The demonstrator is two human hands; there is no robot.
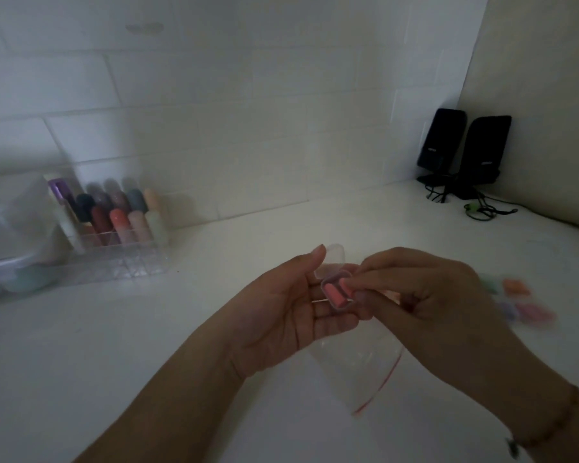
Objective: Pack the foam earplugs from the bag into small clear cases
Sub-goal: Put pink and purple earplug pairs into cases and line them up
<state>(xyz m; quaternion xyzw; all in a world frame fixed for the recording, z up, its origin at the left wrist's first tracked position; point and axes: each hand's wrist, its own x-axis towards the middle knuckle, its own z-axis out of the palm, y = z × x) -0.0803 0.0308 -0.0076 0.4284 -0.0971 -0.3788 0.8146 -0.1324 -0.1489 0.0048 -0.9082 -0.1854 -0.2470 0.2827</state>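
The right hand (428, 295) pinches a pink earplug (346, 289) at the open small clear case (336, 290). The left hand (291, 305) grips the case, lid up, above the counter (147, 329). A clear bag (365, 369) with a red strip hangs under both hands. Loose earplugs (522, 299) lie near the right edge. The speakers (462, 152) in the far corner carry unreadable logos. An organizer (114, 225) stands at the left.
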